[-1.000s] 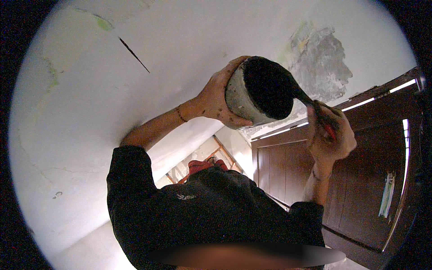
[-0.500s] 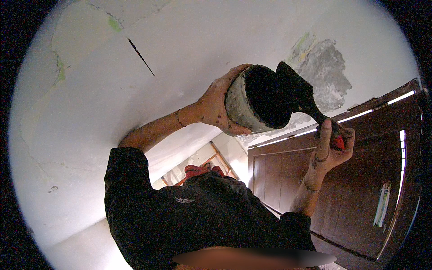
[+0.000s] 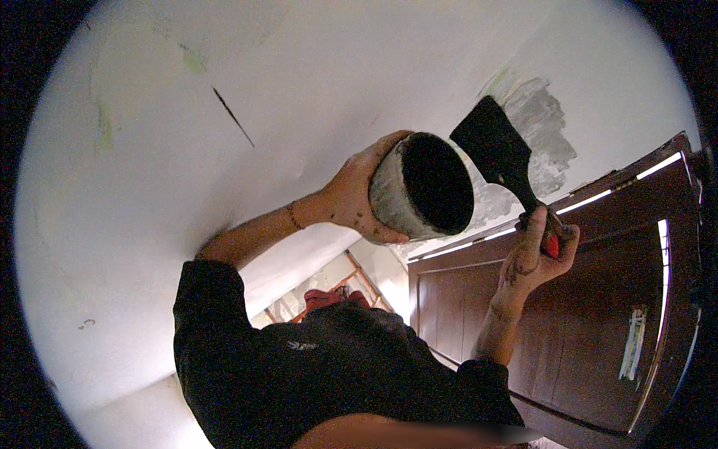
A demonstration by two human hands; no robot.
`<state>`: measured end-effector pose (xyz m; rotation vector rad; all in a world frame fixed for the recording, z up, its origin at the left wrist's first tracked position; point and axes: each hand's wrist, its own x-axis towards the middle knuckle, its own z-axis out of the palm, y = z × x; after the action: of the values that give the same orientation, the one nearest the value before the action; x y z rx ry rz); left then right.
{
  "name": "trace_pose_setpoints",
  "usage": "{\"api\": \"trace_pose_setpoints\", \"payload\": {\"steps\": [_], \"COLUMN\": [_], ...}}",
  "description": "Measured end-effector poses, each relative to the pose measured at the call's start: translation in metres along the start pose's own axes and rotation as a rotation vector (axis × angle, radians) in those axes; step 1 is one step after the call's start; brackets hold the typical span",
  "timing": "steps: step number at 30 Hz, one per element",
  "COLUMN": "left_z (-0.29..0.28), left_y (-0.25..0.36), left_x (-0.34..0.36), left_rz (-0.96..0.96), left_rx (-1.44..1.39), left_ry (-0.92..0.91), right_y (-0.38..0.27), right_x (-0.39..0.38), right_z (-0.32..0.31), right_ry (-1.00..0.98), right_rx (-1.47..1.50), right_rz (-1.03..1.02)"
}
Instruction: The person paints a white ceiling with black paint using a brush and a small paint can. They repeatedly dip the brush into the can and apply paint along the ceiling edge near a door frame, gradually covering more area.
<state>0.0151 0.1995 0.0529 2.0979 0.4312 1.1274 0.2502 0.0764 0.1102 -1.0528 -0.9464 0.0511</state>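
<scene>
My left hand (image 3: 355,191) is closed round the side of a grey, plaster-smeared cylindrical container (image 3: 389,198), its dark open mouth facing rightward. My right hand (image 3: 542,247) grips a wide-bladed putty knife (image 3: 490,142) by its black and red handle. The dark blade is raised just right of the container, apart from its rim, in front of a rough grey patch (image 3: 552,127) on the white wall (image 3: 314,67).
A brown panelled wooden door (image 3: 583,322) with bright gaps along its edges is at the right. Red objects (image 3: 321,298) and orange bars (image 3: 359,277), perhaps a ladder, show below my body. The white wall runs along my left arm.
The putty knife has drawn out of the container's mouth and swung up to its right, showing the whole blade. Both hands and the container sit lower in view.
</scene>
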Motion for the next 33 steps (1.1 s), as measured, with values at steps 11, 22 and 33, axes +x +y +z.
{"api": "trace_pose_setpoints", "payload": {"steps": [11, 22, 33], "left_z": [-0.019, -0.035, -0.048], "left_y": [0.011, 0.015, 0.008], "left_x": [-0.009, -0.018, -0.005], "left_rz": [-0.111, -0.120, -0.068], "left_rx": [-0.089, -0.031, 0.028], "left_ry": [0.008, 0.034, -0.041], "right_y": [0.055, 0.050, 0.059], "right_x": [0.108, 0.315, 0.435], "right_z": [0.017, 0.167, 0.223], "right_ry": [0.030, 0.026, 0.386], "right_rx": [0.429, 0.281, -0.333], "right_rz": [0.174, -0.293, -0.681]}}
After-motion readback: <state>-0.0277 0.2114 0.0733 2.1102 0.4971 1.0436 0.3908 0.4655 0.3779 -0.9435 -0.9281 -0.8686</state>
